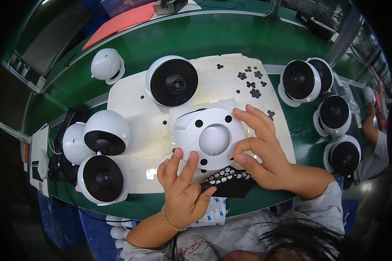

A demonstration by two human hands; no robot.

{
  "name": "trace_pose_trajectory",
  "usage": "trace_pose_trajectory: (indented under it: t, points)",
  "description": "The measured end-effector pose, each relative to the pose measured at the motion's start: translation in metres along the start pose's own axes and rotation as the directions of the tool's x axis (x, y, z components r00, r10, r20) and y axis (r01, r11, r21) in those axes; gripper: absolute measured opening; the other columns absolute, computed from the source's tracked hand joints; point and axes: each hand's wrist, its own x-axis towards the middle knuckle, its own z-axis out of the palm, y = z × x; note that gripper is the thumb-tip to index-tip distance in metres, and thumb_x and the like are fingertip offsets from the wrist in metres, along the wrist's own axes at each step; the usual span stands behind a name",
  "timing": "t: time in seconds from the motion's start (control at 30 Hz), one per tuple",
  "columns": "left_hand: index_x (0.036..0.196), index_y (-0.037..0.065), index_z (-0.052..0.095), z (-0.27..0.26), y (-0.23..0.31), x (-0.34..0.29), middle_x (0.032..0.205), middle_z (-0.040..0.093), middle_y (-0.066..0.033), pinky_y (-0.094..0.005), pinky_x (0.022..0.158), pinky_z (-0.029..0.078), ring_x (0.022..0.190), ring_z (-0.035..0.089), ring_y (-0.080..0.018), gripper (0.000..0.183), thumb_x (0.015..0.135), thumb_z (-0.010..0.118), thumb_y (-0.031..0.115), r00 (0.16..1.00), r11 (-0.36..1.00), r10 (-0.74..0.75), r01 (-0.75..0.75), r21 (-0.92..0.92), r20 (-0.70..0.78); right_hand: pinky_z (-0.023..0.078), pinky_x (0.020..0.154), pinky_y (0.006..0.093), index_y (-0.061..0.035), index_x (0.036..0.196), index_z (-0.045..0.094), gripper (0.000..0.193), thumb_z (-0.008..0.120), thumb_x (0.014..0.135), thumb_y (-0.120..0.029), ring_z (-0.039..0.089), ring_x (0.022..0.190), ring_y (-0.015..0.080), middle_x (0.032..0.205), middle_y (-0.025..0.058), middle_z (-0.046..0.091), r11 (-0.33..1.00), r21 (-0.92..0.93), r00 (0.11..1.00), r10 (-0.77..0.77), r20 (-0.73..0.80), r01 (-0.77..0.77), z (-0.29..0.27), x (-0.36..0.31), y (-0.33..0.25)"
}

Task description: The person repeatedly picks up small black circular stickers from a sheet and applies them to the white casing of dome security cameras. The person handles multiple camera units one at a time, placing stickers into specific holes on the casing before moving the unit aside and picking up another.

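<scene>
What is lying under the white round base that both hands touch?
Under the white round base lies a white foam sheet, and a black sticker sheet shows at its near edge. What is directly beneath its centre is covered.

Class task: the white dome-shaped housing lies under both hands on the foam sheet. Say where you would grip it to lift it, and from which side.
Probably best gripped at the round outer rim of the white dome-shaped housing, from above with fingers on opposite sides. It lies flat on the foam sheet with a smooth raised centre offering little hold, while the left hand and right hand already rest at its edge.
</scene>
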Motion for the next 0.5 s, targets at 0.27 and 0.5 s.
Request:
trace_pose_trajectory:
  t: [0.27,0.5]
  points:
    - [0.058,0.001,0.051,0.001,0.0003,0.0004,0.125,0.045,-0.0201,-0.0458,0.093,0.019,0.121,0.033,-0.0399,0.029,0.073,0.063,0.022,1.0,1.0,-0.007,0.007,-0.005,-0.007,0.018,0.1,0.0426,-0.0068,0.081,0.057,0.005,0.057,0.078,-0.011,0.025,0.124,0.038,0.13,0.0191,0.037,0.998,-0.051,1.0,-0.025,-0.002,0.025,0.0022,0.001,-0.0002]
    - [0.058,0.001,0.051,0.0012,-0.0003,0.0002,0.125,0.046,-0.02,-0.046,0.091,0.02,0.121,0.033,-0.04,0.029,0.073,0.063,0.022,1.0,1.0,-0.007,0.007,-0.01,-0.013,0.02,0.099,0.0415,-0.0055,0.083,0.058,0.007,0.057,0.078,-0.011,0.028,0.122,0.0368,0.129,0.0183,0.038,0.999,0.044,1.0,-0.009,-0.015,0.009,0.0029,0.0004,0.0044]
